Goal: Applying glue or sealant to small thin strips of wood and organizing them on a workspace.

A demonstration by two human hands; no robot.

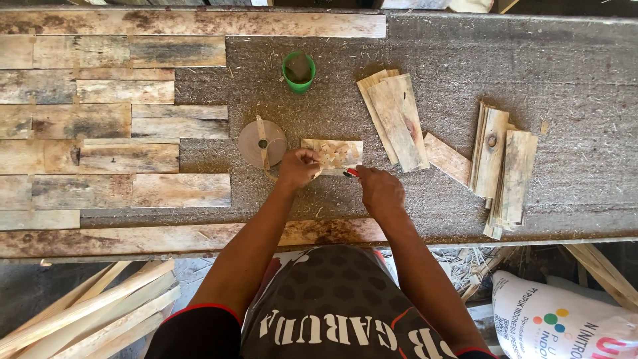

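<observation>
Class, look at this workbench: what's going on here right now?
A person stands at a workbench. The left hand pinches a strip coming off a brown tape roll; the right hand grips a small red-handled tool. Both meet over a small wood piece. Thin wooden slats lie beside them.

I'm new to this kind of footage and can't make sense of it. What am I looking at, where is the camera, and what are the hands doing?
There is one picture, taken by a camera worn on a person's head, looking straight down at a rough workbench. There is no machine, only two bare hands. The left hand pinches a strip coming off a brown tape roll. The right hand holds a small red-and-black tool, too hidden to identify. Both meet at a small wooden piece. Around them lie a green cup, loose wood slats and joined planks.
</observation>
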